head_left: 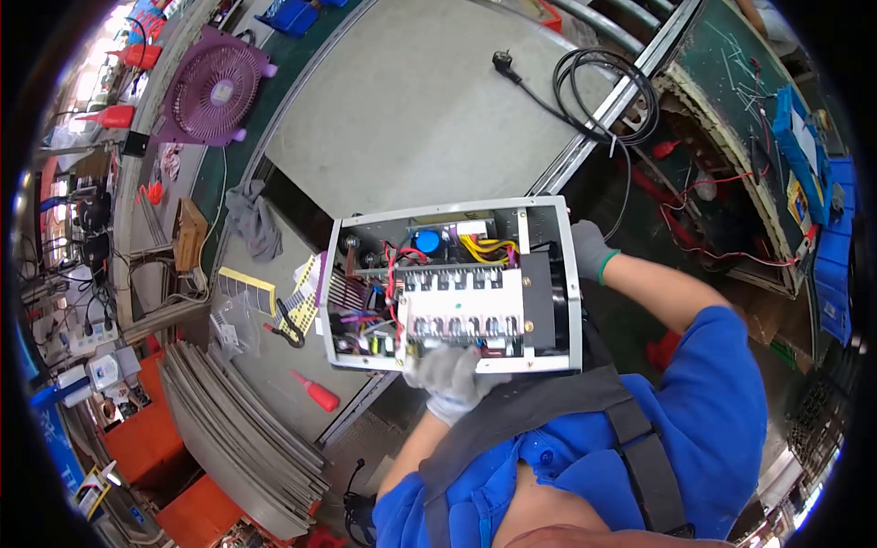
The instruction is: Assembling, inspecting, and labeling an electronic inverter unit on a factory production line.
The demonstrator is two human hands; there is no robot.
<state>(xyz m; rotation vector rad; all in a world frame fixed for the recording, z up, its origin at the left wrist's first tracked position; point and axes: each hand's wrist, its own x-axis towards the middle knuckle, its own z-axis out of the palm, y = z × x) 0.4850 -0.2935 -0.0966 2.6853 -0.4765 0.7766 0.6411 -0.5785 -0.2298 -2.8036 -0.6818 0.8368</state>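
Note:
An open grey metal electrical unit (461, 301) is held in front of my body. Inside it show a white board with rows of components, a blue round part, and red and yellow wires. My left hand (448, 374), in a grey glove, is closed on the near edge of its frame. At the right end, my right hand (589, 248), gloved too, grips the side; its fingertips are hidden behind the case. A black power cord (585, 87) with a plug lies coiled on the far right edge of the bench and runs down toward the right end of the unit.
Ahead lies a grey bench top (393, 100). To the left are a purple fan (219, 91), a grey rag (253, 221), a red-handled tool (317, 393) and a stack of curved grey sheets (237, 438). A green-topped table (731, 73) with a blue bin (802, 151) stands right.

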